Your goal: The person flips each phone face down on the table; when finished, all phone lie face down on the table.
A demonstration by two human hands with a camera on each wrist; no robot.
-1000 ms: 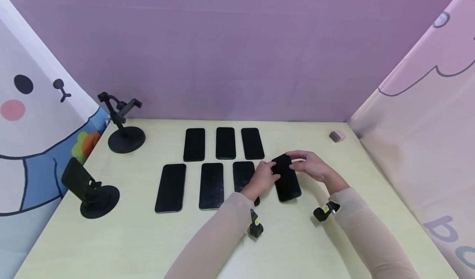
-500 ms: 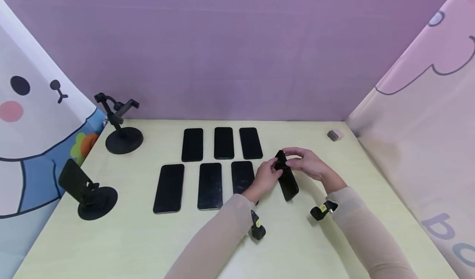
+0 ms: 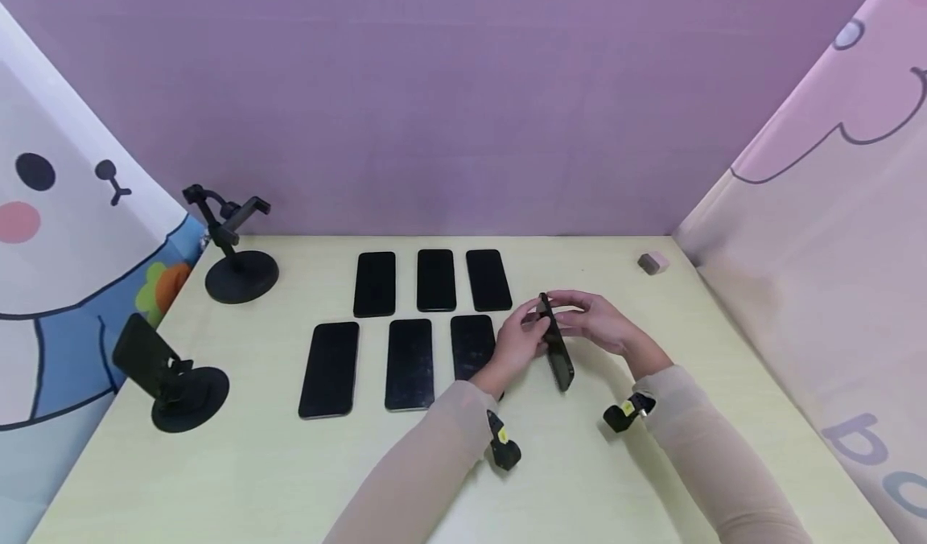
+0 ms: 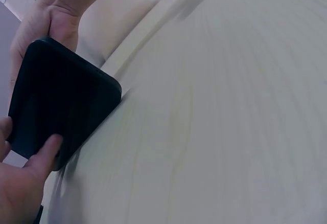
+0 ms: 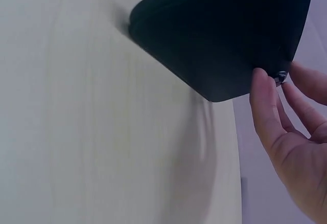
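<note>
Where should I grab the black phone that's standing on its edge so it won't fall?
Grip the phone by its two flat faces near the far end, one hand from each side, as the left hand and right hand do. It is tipped up on one long edge on the table, so it could probably topple either way.

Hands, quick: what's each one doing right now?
Left hand: pinching the black phone, tipped on its edge.
Right hand: gripping the same phone.
</note>
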